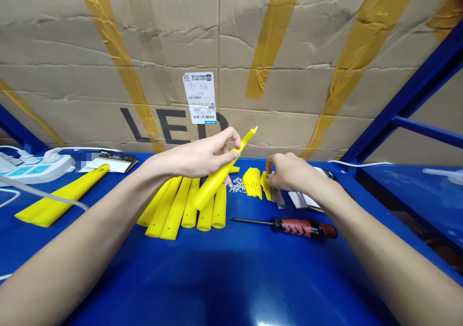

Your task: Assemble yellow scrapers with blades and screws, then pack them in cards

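My left hand [220,152] is closed around a yellow plastic handle [213,186], hollow-looking and tilted, its narrow tip pointing up and right. Below it, several similar yellow handles [176,210] lie side by side on the blue surface. My right hand [289,171] has its fingers curled down at a small yellow plastic piece [265,186], beside thin flat metal strips [278,197]; its fingertips are partly hidden, so what they grip is unclear. Between the hands lie a stack of small yellow pieces [252,182] and a pile of small screws [238,185].
A red and black screwdriver [304,227] lies in front of my right hand. At left are a longer yellow piece [65,196], a white power strip [39,168] with cables and a packaged card [112,162]. A taped cardboard box [162,85] stands behind, with blue frame bars [408,89] at right.
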{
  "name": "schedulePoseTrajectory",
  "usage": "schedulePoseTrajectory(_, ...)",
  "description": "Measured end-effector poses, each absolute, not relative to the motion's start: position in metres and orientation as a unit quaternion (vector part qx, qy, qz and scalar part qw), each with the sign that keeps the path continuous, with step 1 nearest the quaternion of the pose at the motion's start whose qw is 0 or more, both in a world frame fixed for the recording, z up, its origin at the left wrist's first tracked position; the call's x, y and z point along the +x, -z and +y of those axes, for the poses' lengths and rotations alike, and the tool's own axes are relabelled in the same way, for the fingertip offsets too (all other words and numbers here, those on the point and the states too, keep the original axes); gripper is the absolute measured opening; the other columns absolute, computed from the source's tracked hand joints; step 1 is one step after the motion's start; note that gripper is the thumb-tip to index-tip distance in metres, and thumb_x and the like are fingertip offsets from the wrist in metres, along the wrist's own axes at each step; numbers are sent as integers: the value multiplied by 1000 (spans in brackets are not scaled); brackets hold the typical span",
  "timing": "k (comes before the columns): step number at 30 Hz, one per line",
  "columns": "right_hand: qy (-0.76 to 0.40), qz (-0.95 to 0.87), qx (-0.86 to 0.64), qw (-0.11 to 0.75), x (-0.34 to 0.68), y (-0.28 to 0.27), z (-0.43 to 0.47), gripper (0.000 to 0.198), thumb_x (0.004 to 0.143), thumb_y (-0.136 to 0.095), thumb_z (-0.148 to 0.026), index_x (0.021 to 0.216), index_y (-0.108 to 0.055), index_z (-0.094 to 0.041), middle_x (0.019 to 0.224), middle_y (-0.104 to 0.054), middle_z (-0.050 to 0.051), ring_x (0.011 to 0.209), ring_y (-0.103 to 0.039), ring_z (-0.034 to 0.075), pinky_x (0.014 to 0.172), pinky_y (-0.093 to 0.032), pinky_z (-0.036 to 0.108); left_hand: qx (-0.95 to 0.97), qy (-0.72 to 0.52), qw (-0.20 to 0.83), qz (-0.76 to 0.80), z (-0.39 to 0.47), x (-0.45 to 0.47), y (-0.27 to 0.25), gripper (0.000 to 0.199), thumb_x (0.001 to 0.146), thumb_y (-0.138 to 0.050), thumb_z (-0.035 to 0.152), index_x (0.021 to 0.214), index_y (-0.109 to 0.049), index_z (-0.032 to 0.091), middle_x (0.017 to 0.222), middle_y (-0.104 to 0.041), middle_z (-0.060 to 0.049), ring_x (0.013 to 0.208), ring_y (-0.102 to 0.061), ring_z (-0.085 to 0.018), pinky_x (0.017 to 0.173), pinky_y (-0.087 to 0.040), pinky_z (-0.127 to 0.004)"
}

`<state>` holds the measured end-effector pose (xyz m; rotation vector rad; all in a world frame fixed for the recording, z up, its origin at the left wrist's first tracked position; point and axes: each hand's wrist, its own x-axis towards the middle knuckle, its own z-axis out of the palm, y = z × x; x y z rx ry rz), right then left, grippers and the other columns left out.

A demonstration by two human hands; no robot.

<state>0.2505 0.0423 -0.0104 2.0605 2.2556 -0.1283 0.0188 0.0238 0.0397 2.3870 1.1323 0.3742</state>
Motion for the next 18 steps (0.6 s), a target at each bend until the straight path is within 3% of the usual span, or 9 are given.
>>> schedulePoseTrajectory(7, 15, 726, 686, 50, 247, 12, 40, 33, 76, -70, -18, 109, -73, -15, 107, -75, 17, 96, -74, 32, 71, -53, 35, 889, -86, 198, 403, 16, 26, -45, 32, 99, -52, 38, 125, -49, 20, 89, -68, -2, 73, -64, -15, 65, -44, -25)
schedulePoseTrajectory(12, 13, 724, 687, 59, 247, 15, 41, 29, 77, -72, -18, 105, -76, -13, 103, -75, 19, 97, -74, 34, 75, -54, 37, 901, -52, 149, 405, 21, 22, -43, 35, 98, -55, 39, 128, -57, 20, 107, -71, -6, 87, -65, -18, 73, -45, -27)
schedulePoseTrajectory(18, 11, 725, 686, 59, 252, 18, 46, 28, 79, -68, -17, 106, -77, -14, 102, -76, 20, 95, -74, 33, 75, -55, 37, 905, -41, 128, 404, 22, 21, -44, 37, 99, -54, 42, 129, -59, 21, 111, -73, -7, 91, -65, -19, 74, -44, -28)
